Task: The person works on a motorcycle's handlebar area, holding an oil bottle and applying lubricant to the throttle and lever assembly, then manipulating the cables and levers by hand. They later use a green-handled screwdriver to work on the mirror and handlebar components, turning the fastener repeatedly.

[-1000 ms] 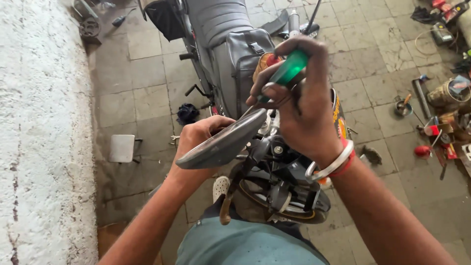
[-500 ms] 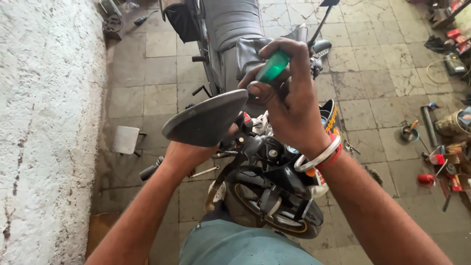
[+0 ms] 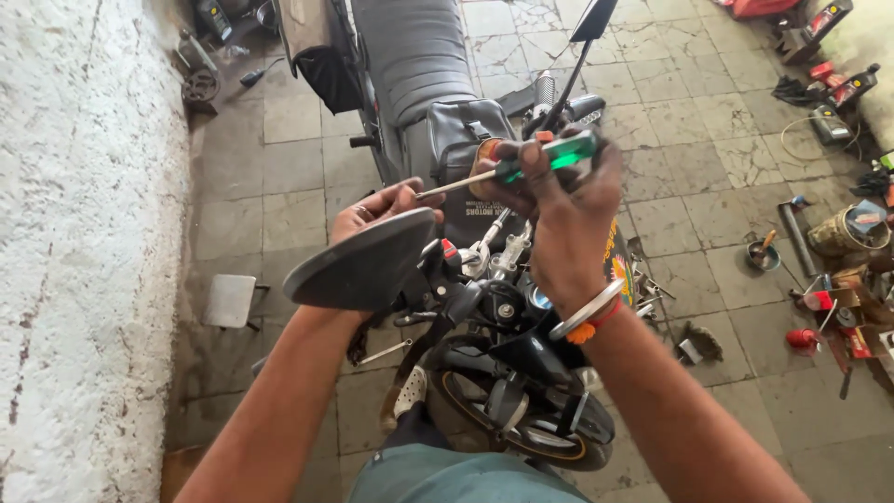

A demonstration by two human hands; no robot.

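Note:
My left hand (image 3: 380,212) grips a dark oval mirror (image 3: 358,265) from behind, its flat back turned up toward me. My right hand (image 3: 566,212) is closed on a screwdriver with a green handle (image 3: 557,153); its metal shaft (image 3: 454,184) points left and its tip reaches the top edge of the mirror by my left fingers. Both hands hover above the handlebar and front of a black motorcycle (image 3: 494,317). Its front wheel (image 3: 521,428) shows below my arms and its grey seat (image 3: 410,56) runs away from me. A metal bangle and orange thread circle my right wrist.
A rough white wall (image 3: 74,261) fills the left side. The tiled floor (image 3: 689,168) on the right carries scattered tools, cans and red parts (image 3: 838,233). A small stool (image 3: 231,300) stands by the wall. The second mirror (image 3: 592,19) sticks up on its stem.
The mirror has dropped lower and tilted flatter. My right hand has turned the screwdriver from upright to nearly level, its tip now at the mirror's edge. The view has pulled back.

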